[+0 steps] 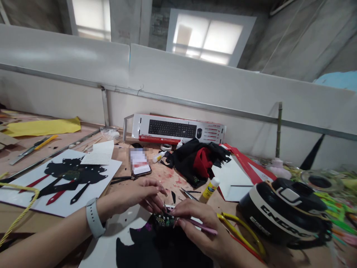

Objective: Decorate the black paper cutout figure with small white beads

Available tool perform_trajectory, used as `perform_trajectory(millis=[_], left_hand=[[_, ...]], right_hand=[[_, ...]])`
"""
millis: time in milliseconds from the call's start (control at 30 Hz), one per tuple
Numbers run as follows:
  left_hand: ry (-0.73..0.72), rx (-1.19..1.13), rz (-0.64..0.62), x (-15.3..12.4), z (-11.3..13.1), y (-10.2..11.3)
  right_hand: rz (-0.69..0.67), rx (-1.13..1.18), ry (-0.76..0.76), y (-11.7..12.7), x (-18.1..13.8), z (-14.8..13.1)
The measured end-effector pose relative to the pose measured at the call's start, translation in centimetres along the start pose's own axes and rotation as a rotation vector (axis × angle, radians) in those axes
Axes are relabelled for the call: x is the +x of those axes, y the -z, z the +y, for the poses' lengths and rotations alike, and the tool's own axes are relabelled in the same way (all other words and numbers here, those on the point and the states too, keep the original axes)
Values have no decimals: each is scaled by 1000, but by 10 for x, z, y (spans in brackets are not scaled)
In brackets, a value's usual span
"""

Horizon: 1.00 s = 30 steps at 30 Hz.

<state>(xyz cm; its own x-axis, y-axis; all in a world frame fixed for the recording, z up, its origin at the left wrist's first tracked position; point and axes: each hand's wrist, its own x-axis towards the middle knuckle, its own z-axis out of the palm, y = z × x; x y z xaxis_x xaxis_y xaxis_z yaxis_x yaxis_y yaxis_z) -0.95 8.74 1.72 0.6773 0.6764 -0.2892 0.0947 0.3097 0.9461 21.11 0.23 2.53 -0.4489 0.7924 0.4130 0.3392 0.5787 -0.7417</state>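
Note:
A black fabric piece [164, 247] with jagged edges lies on a white sheet [122, 225] in front of me. Clear, green and gold beads [164, 220] and a purple sparkling patch [145, 227] decorate its upper part. My right hand [199, 219] is closed round a slim pink tool [205, 227], its fingertips beside the beads. The tool's working end is hidden by the fingers. From the left, my left hand [143, 195] reaches to the beaded top edge with bent fingers. Its fingertips meet there, and what they pinch is too small to make out.
A smartphone [141, 169], glue stick [210, 189], yellow-handled pliers [245, 230] and a large black jug [281, 212] surround the work. At left, another decorated black cutout [75, 173] lies on white board. Black and red cloth [198, 160] sits before a keyboard box [178, 130].

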Motion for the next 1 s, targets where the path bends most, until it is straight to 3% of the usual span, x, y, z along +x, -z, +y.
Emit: perform_trajectory(millis=[167,367,533,733,1000], left_hand=[[-3,6,-12,-1,2,-4],[-21,-3,-18,-1,1,-5],[-43,-8,-15,3,-4,-2],[-73,-55,-64,4,-9,0],[-114,-114,-97,6,-13,2]], right_hand=[[17,2,-29,-3,-1,2],[71,99,-201,-3,-1,1],[82,103,-206,-2,0,-3],[121,361,-352,-5,-4,9],[163,482,-351,-7,-7,17]])
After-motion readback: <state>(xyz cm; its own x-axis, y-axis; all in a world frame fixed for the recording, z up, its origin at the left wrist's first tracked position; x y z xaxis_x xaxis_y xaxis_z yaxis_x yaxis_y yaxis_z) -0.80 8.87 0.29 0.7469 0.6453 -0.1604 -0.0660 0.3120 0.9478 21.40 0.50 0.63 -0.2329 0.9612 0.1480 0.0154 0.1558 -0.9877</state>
